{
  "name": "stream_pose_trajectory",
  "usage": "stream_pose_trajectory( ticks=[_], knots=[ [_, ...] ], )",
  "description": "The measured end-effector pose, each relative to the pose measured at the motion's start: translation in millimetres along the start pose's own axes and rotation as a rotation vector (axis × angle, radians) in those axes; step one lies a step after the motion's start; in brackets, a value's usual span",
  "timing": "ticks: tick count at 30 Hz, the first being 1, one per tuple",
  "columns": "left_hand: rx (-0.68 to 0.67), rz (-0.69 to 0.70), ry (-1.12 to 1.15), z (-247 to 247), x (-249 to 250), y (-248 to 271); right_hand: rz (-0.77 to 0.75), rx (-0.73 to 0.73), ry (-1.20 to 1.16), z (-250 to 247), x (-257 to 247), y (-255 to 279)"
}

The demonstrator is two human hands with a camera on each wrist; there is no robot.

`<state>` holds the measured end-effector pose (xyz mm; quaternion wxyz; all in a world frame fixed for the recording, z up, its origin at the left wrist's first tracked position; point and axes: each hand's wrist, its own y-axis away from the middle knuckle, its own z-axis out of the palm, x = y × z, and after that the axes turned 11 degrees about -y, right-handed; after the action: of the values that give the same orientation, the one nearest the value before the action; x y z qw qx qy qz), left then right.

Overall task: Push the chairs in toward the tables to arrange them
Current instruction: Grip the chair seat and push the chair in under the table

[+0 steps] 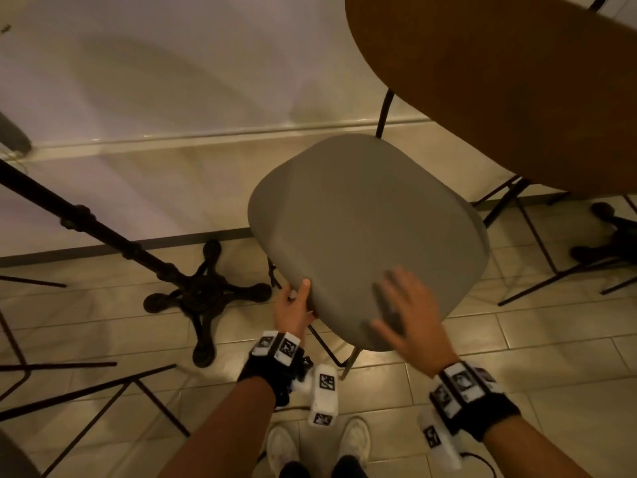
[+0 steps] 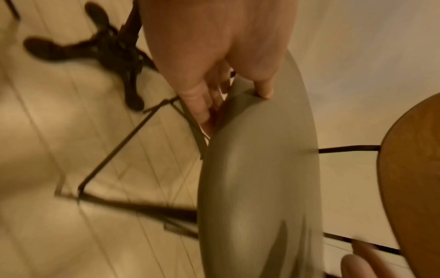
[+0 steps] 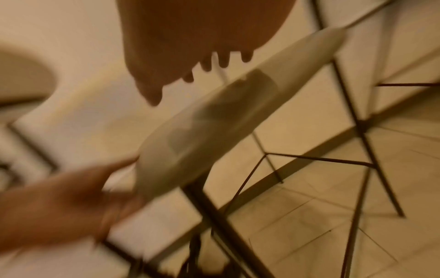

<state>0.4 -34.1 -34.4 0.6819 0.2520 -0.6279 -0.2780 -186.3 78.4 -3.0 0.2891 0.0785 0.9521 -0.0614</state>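
Your left hand (image 1: 293, 305) pinches the grey chair (image 1: 365, 229) at its near-left edge, your right hand (image 1: 410, 315), fingers spread wide, hovers over its near edge, the brown desk (image 1: 517, 81) beyond it.

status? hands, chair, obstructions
Left hand grips grey chair at its edge. Right hand open above it, blurred. Brown table ahead; black table base left.

Dim warm light, wide-angle bending at edges — both wrist views v. motion-blurred.
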Motion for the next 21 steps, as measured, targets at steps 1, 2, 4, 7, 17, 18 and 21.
stream_pose_trajectory(
  ticks=[1,2,4,7,17,18,21],
  knots=[
    [0.003,-0.045,0.03,7,-12,10,0.163,0.176,-0.152,-11,11,2],
    [-0.021,-0.099,0.077,16,-25,23,0.367,0.37,-0.319,-22,25,2],
    [-0.061,-0.195,0.195,33,-46,51,0.802,0.552,-0.804,-39,47,-1],
    [-0.007,-0.225,0.301,45,-52,70,1.047,0.45,-1.443,-34,66,-14],
    [0.084,-0.228,0.165,38,-25,63,1.042,0.533,-1.46,-17,68,-18],
    [0.094,-0.223,0.146,35,-22,61,1.043,0.539,-1.473,-15,66,-17],
    [0.105,-0.228,0.099,21,-9,47,1.047,0.533,-1.525,-6,53,-17]
  ],
)
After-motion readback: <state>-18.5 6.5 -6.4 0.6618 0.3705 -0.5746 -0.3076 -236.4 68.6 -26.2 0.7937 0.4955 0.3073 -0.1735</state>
